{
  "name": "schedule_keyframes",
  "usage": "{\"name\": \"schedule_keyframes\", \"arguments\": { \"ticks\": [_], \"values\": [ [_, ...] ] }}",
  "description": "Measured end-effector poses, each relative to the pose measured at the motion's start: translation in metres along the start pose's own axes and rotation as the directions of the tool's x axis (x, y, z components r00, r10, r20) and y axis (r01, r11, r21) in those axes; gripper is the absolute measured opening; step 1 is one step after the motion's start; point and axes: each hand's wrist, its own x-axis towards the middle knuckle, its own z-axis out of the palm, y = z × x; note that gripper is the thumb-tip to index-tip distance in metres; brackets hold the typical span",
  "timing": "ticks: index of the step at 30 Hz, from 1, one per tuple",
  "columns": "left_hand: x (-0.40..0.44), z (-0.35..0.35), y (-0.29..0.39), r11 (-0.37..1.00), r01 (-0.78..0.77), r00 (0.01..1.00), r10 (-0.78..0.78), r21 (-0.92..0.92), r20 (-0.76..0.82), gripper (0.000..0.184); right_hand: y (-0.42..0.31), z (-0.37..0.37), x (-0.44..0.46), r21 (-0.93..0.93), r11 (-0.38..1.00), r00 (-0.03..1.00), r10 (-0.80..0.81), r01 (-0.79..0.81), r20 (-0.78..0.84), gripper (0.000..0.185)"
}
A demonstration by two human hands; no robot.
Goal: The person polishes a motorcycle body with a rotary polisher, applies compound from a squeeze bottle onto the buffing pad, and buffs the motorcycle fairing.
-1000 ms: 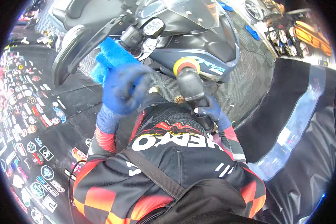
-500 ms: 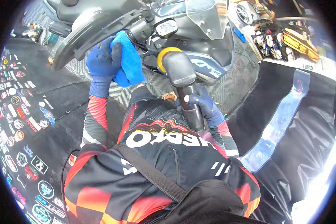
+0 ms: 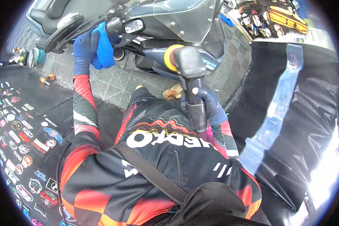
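Observation:
My left hand, in a dark blue glove, is closed on a bright blue cloth. It is beside a long dark curved panel of the motorcycle and just below the handlebar. Gripped by its handle in my gloved right hand is a black polisher, held upright in front of my body. Its yellow pad faces left, in front of the lower side fairing. Whether the pad touches the fairing I cannot tell.
A mirror and a clear windscreen stick out from the motorcycle. Grey tiles cover the floor. To the left lies a black mat with several stickers. Gloves hang at the upper right.
The view has shifted, so the motorcycle appears higher and further left. My left hand and the cloth have moved left and up. The polisher appears slightly further right, still in my right hand.

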Motion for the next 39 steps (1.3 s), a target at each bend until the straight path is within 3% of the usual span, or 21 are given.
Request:
{"name": "schedule_keyframes", "arguments": {
  "ticks": [3, 7, 9, 11, 13, 14, 16, 17, 18, 19, 21, 23, 25, 26, 28, 29, 31, 33, 34, 36, 39],
  "values": [
    [0.006, -0.004, -0.004, 0.998, 0.067, 0.987, -0.063, -0.019, 0.146, 0.040, 0.002, 0.022, 0.014, -0.096, 0.995, 1.000, 0.020, -0.018, 0.018, 0.050],
    [0.012, -0.027, 0.015, 0.996, 0.014, 0.992, -0.003, -0.091, 0.130, 0.042, -0.001, 0.038, 0.026, -0.286, 0.958, 0.998, 0.015, 0.002, 0.058, 0.049],
    [0.007, -0.038, 0.015, 0.996, 0.082, 0.985, -0.077, -0.030, 0.155, 0.045, 0.002, 0.038, 0.028, -0.291, 0.957, 0.998, 0.004, 0.013, 0.059, 0.050],
    [0.002, -0.057, 0.017, 0.992, 0.126, 0.966, -0.125, 0.011, 0.225, 0.045, 0.001, 0.037, 0.024, -0.270, 0.962, 0.996, -0.010, 0.033, 0.085, 0.050],
    [-0.005, -0.081, 0.028, 0.972, 0.047, 0.988, -0.079, 0.231, 0.134, 0.046, 0.004, 0.025, 0.018, -0.191, 0.981, 0.999, -0.013, 0.019, 0.033, 0.051],
    [-0.008, -0.096, 0.038, 0.972, 0.042, 0.987, -0.077, 0.229, 0.142, 0.046, 0.007, 0.018, 0.014, -0.115, 0.993, 1.000, -0.010, 0.008, -0.018, 0.053],
    [-0.007, -0.123, 0.069, 0.894, 0.141, 0.896, -0.298, 0.425, 0.330, 0.037, 0.012, 0.005, 0.007, -0.013, 0.999, 0.998, -0.034, 0.033, -0.047, 0.055],
    [-0.001, -0.134, 0.088, 0.896, 0.140, 0.895, -0.297, 0.422, 0.333, 0.037, 0.012, 0.001, 0.003, 0.081, 0.995, 0.996, -0.058, 0.064, -0.074, 0.057],
    [0.006, -0.144, 0.109, 0.949, 0.290, 0.774, -0.307, 0.121, 0.554, 0.035, 0.011, -0.001, -0.001, 0.116, 0.990, 0.990, -0.069, 0.083, -0.122, 0.059],
    [0.010, -0.146, 0.127, 0.865, 0.478, 0.637, -0.221, -0.153, 0.739, 0.033, 0.011, -0.003, -0.004, 0.111, 0.991, 0.990, -0.067, 0.080, -0.122, 0.059],
    [-0.002, -0.120, 0.144, 0.766, 0.451, 0.574, 0.145, -0.458, 0.806, 0.031, 0.011, -0.008, -0.007, 0.224, 0.971, 0.983, -0.040, 0.080, -0.177, 0.059],
    [-0.019, -0.087, 0.174, 0.664, 0.422, 0.498, 0.399, -0.617, 0.770, 0.034, 0.008, -0.005, -0.001, 0.237, 0.968, 0.990, -0.049, 0.079, -0.129, 0.057],
    [-0.034, -0.061, 0.202, 0.585, 0.438, 0.453, 0.512, -0.682, 0.730, 0.043, 0.003, 0.016, 0.004, 0.150, 0.989, 0.983, 0.017, 0.011, -0.182, 0.055],
    [-0.044, -0.045, 0.209, 0.588, 0.433, 0.451, 0.516, -0.684, 0.729, 0.043, 0.002, 0.017, 0.010, 0.008, 1.000, 0.986, 0.026, -0.025, -0.165, 0.055],
    [-0.063, -0.021, 0.216, 0.193, 0.796, 0.423, 0.501, -0.574, 0.755, 0.057, 0.004, 0.030, 0.028, -0.115, 0.993, 0.995, -0.045, 0.035, -0.085, 0.056],
    [-0.069, -0.019, 0.215, 0.201, 0.795, 0.417, 0.503, -0.572, 0.757, 0.057, 0.003, 0.038, 0.034, -0.240, 0.966, 0.995, -0.102, 0.100, 0.004, 0.056],
    [-0.079, -0.020, 0.209, -0.248, 0.858, 0.510, 0.300, -0.450, 0.806, 0.072, 0.001, 0.054, 0.037, -0.268, 0.963, 1.000, -0.018, 0.018, 0.002, 0.062],
    [-0.083, -0.021, 0.194, -0.234, 0.876, 0.479, 0.322, -0.421, 0.817, 0.080, 0.010, 0.057, 0.053, -0.536, 0.829, 0.986, -0.166, 0.157, 0.031, 0.070],
    [-0.088, -0.024, 0.192, -0.300, 0.858, 0.502, 0.321, -0.417, 0.803, 0.080, 0.008, 0.054, 0.055, -0.629, 0.773, 0.995, -0.097, 0.081, 0.009, 0.082],
    [-0.102, -0.019, 0.191, -0.424, 0.817, 0.532, 0.289, -0.391, 0.796, 0.079, 0.015, 0.044, 0.063, -0.709, 0.693, 0.987, -0.157, 0.131, 0.030, 0.086],
    [-0.120, 0.001, 0.207, -0.280, 0.804, 0.578, 0.153, -0.525, 0.802, 0.079, 0.027, 0.009, 0.073, -0.800, 0.559, 0.968, -0.226, 0.218, 0.106, 0.093]
  ]
}}
